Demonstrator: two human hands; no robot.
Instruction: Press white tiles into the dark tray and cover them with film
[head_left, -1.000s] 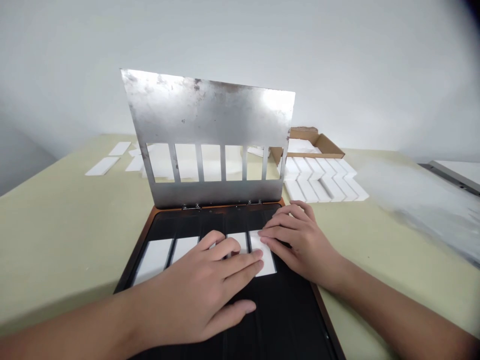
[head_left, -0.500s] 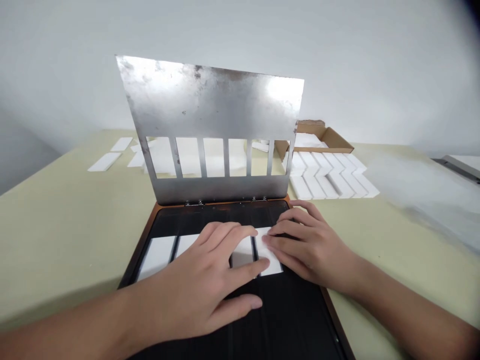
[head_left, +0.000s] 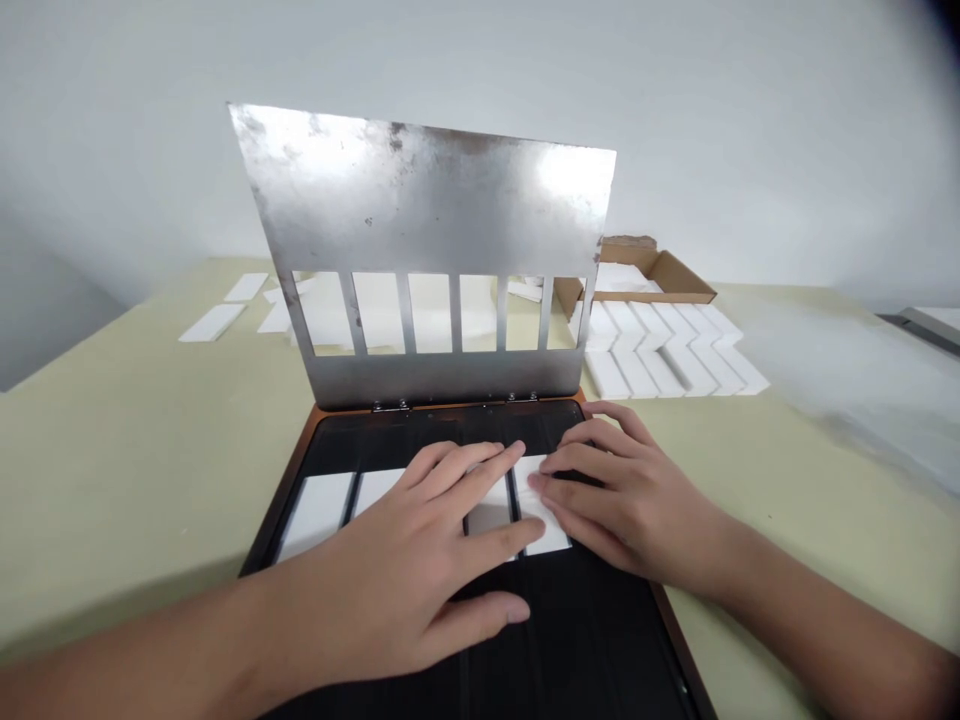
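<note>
Pressing flat from both sides, the left hand [head_left: 390, 560] and the right hand [head_left: 637, 500] meet over the rightmost white strip [head_left: 546, 535], which lies on a black tray [head_left: 592, 640] with a brown rim. Neither hand closes around the strip: the fingers of both lie spread and open on it, their tips almost touching, so it seems held down rather than lifted. Its neighbour, the second white strip [head_left: 489, 512], sits partly under the left hand. Two more white strips [head_left: 315, 515] lie to the left in the same row, each running lengthwise with a dark gap between it and the next, as if set in separate lanes. A slotted steel plate [head_left: 420, 200] stands tilted back on hinges [head_left: 397, 406] at the far edge of the tray, which leaves the strips uncovered and within reach. Its narrow windows look spaced much like the row below. Beyond it, on a pale green table [head_left: 112, 480], a cardboard box [head_left: 667, 275] holds a white stack [head_left: 626, 278]. Rows of white pieces [head_left: 667, 365] lie in front of the box, and loose ones [head_left: 214, 322] lie off to the left.
</note>
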